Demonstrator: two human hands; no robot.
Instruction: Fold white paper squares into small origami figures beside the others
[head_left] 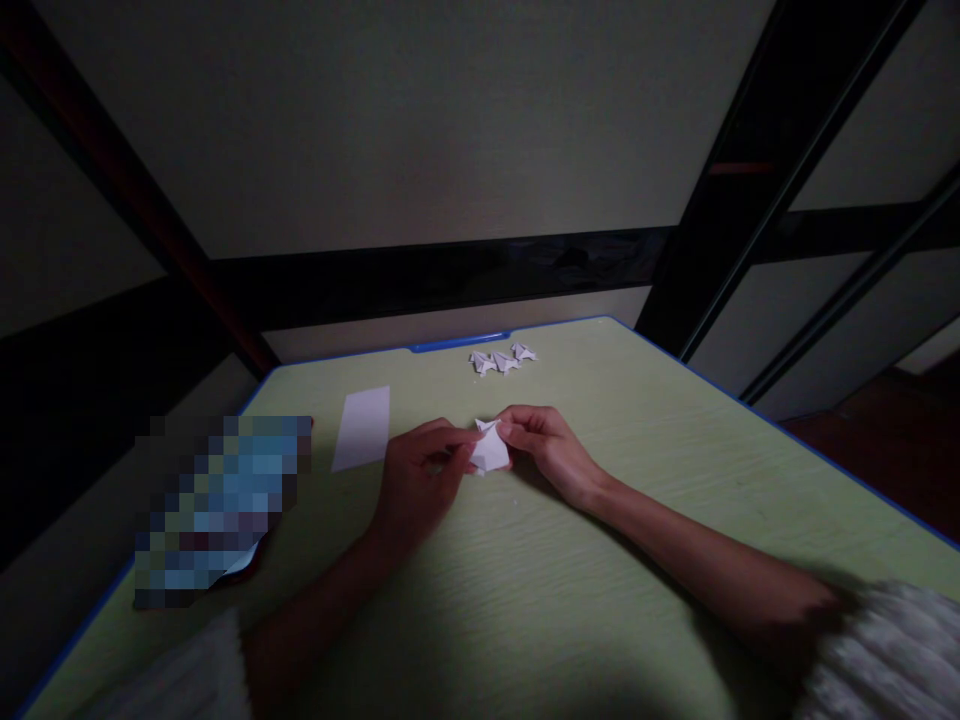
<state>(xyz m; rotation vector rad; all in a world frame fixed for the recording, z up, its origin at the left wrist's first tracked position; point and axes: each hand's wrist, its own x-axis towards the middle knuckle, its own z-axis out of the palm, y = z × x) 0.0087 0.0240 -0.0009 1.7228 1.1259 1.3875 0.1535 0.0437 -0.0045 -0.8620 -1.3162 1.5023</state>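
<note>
Between my two hands is a small piece of folded white paper (pixel 491 452), held just above the middle of the table. My left hand (pixel 426 465) pinches its left side, thumb and forefinger closed on the edge. From the other side, my right hand (pixel 551 445) grips the upper right part with thumb and fingers. Pointed corners stick up along the paper's top edge. Parts of it are covered by my fingers. Beyond my hands, three small folded white paper figures (pixel 504 362) sit close together near the table's far edge.
A flat white paper sheet (pixel 362 428) lies left of my left hand. Farther left rests a device with a blurred-out screen (pixel 232 510). The pale green table (pixel 645 620) has a blue rim and a blue strip (pixel 461 343) at its far edge. Cabinet panels (pixel 420 130) stand behind.
</note>
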